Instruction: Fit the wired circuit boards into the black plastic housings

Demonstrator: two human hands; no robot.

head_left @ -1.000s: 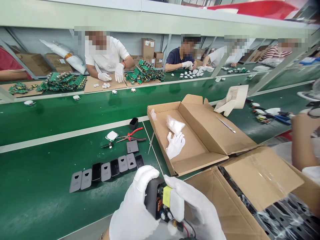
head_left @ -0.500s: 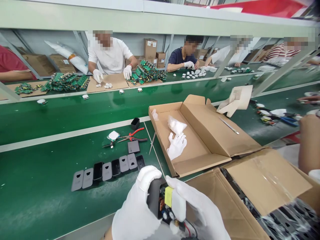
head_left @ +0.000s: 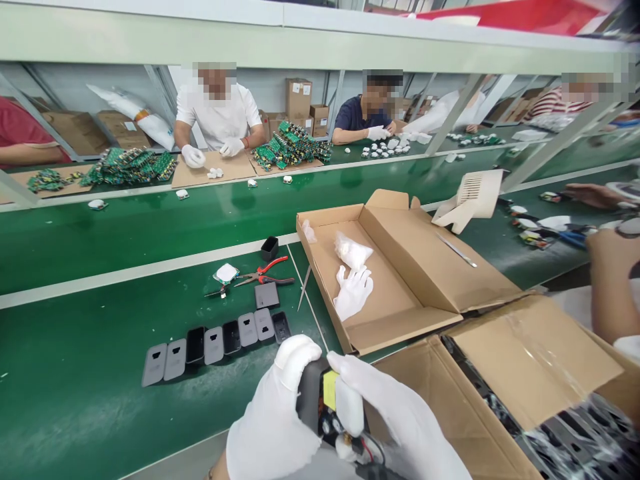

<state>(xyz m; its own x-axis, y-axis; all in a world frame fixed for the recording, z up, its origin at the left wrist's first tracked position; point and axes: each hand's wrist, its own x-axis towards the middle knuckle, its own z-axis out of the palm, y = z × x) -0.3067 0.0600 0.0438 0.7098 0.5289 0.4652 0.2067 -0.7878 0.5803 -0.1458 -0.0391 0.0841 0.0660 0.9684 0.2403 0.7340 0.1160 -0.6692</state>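
Near the bottom middle, my gloved left hand (head_left: 277, 413) is wrapped round a dark grey plastic housing (head_left: 309, 393). My gloved right hand (head_left: 400, 413) grips a circuit board (head_left: 327, 423) with a white block (head_left: 349, 405) and a yellow component (head_left: 330, 390) on it. The board sits partly inside the housing's open side, tilted; how deep it goes is hidden. Red and black wires (head_left: 370, 450) trail from its lower end. Just beyond my hands, a row of grey and black casing parts (head_left: 214, 345) lies on the green bench (head_left: 90, 413).
Red-handled pliers (head_left: 265, 273), tweezers (head_left: 304, 287) and a loose board with a white top (head_left: 226, 273) lie ahead. An open cardboard tray (head_left: 390, 293) holds a glove and a bag. A carton (head_left: 450, 400) of casings is at right. Co-workers (head_left: 217, 120) sit across the conveyor (head_left: 225, 200).
The board has moved a little further into the housing. Across from me, the boards on the conveyor have shifted right, and a co-worker's hands have drawn together.
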